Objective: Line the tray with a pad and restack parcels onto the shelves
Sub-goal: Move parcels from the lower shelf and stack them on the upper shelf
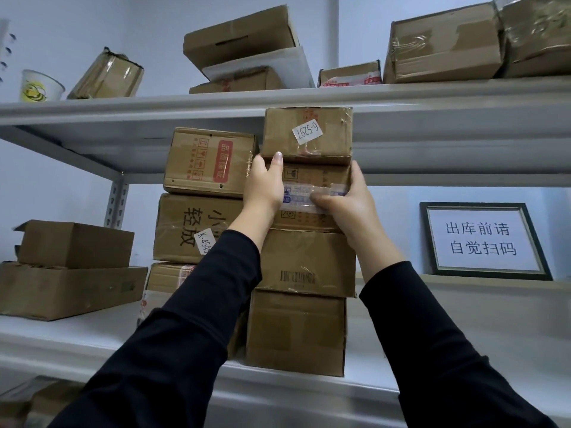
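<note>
Far out to the left of your left hand, on the upper grey metal shelf (pixel 432 100), stands a white paper cup with a yellow print (pixel 41 86). Lower on that side, a small plain brown carton (pixel 77 244) sits on a wide flat brown carton (pixel 71 288).

Closer in, just left of your left hand, is a brown box with a red label (pixel 210 162). It rests on a larger brown box printed with big black characters (pixel 191 227), which your left sleeve partly covers.

Now your left hand (pixel 264 186): it is clamped on the left edge of the brown cardboard parcel with the blue-and-white tape strip (pixel 312 183). The thumb points up across the front face, its tip at the seam above. The fingers go round the side, out of sight.

Straight above both hands, the brown parcel with the white "6-5297" sticker (pixel 307 134) rides on top of the taped one. Below your wrists a brown parcel with a black barcode print (pixel 306 262) sits on a plain brown parcel (pixel 295 332), the bottom of this stack of four on the lower grey shelf (pixel 463 319).

Your right hand (pixel 349 202) grips the taped parcel's right edge, thumb laid across the tape, fingers wrapped round the corner.

Right of that hand, well apart, a dark-framed white sign with black characters (pixel 483 240) leans on the shelf.
</note>
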Tool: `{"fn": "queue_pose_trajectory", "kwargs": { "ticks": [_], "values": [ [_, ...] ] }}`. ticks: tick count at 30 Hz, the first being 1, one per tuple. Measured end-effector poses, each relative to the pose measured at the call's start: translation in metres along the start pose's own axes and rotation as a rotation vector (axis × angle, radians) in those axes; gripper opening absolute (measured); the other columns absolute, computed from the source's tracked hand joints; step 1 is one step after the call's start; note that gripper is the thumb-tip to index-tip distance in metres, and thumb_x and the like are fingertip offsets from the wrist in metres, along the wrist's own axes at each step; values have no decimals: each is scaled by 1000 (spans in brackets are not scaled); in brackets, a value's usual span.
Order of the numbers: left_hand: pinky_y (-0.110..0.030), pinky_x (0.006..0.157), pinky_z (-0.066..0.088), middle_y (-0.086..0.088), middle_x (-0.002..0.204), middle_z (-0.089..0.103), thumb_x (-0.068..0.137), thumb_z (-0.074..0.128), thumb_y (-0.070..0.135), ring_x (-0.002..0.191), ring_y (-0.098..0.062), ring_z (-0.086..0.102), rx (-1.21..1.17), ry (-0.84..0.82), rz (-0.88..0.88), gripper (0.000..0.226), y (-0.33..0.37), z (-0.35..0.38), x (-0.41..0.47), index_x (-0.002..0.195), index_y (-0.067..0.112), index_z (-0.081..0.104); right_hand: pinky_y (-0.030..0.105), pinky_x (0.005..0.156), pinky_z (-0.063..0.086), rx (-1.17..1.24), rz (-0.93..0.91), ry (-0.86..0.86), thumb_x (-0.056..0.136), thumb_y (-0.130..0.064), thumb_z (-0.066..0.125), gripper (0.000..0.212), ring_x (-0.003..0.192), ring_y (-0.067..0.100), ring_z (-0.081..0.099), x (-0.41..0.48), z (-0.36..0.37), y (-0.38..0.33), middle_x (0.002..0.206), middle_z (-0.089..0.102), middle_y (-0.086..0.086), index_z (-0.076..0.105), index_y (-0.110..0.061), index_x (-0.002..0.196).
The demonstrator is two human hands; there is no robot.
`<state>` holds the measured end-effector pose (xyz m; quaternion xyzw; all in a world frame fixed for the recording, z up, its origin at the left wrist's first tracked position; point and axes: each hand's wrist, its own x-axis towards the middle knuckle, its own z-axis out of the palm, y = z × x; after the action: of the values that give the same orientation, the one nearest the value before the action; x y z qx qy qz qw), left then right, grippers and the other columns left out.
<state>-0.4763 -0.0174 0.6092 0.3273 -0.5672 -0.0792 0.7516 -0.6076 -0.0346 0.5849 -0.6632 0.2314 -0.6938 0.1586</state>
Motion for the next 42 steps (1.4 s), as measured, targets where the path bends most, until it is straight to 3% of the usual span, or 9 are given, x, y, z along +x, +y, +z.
{"fn": "queue_pose_trajectory", "kwargs": {
  "ticks": [7,11,18,23,27,32,35,37,42],
  "values": [
    [-35,113,27,-5,153,30,101,34,36,141,-23,28,73,27,-7,53,0,1,3,147,8,29,40,84,57,-38,-155,72,69,-9,79,52,94,12,67,-3,-2,8,100,70,-9,56,-35,108],
    [-37,114,28,-5,154,31,99,42,36,142,-21,28,40,75,10,56,1,0,2,147,10,29,39,82,57,-99,-201,104,70,-16,79,52,90,8,67,-6,-1,11,97,70,-14,56,-33,112],
    [-44,100,47,-3,131,60,66,58,55,123,-22,54,-70,134,-11,74,-5,3,5,127,15,59,27,84,56,-227,-237,136,76,-30,78,74,100,11,64,-9,2,14,114,67,-3,43,-18,140],
    [-46,102,44,-2,135,56,74,46,60,126,-22,51,33,110,14,73,-3,0,-7,133,18,52,27,91,54,-199,-191,88,85,-33,69,65,107,9,61,-20,-2,12,120,63,-5,40,-21,141],
    [-38,101,44,-6,130,59,95,41,46,121,-22,53,77,156,26,51,-13,-10,-31,132,11,51,35,109,31,-124,43,58,94,-48,49,71,138,17,34,-37,-7,19,151,34,-2,17,-19,151],
    [-41,103,42,-2,130,58,98,39,38,121,-20,52,141,133,-15,44,-38,-12,-50,134,16,50,31,93,49,-71,21,11,92,-28,59,37,106,10,58,-50,0,29,115,61,-9,52,-25,128],
    [-43,107,38,-1,138,53,99,38,37,128,-22,47,187,112,-12,46,-42,-12,-49,139,18,45,8,76,49,-76,-59,41,91,-23,61,35,89,-5,59,-54,-1,30,106,65,-10,57,-21,125],
    [-43,108,37,-2,138,53,99,38,35,129,-22,46,194,117,-12,45,-42,-14,-46,139,17,46,3,72,46,-88,-88,62,90,-23,63,35,88,-8,58,-55,-2,31,107,67,-9,59,-20,124],
    [-41,109,38,0,137,53,99,40,32,128,-18,47,150,100,-7,44,-39,-19,-52,140,17,45,31,94,52,-62,-58,38,88,-27,66,49,107,5,59,-58,-5,29,122,63,-6,51,-24,134]
  ]
}}
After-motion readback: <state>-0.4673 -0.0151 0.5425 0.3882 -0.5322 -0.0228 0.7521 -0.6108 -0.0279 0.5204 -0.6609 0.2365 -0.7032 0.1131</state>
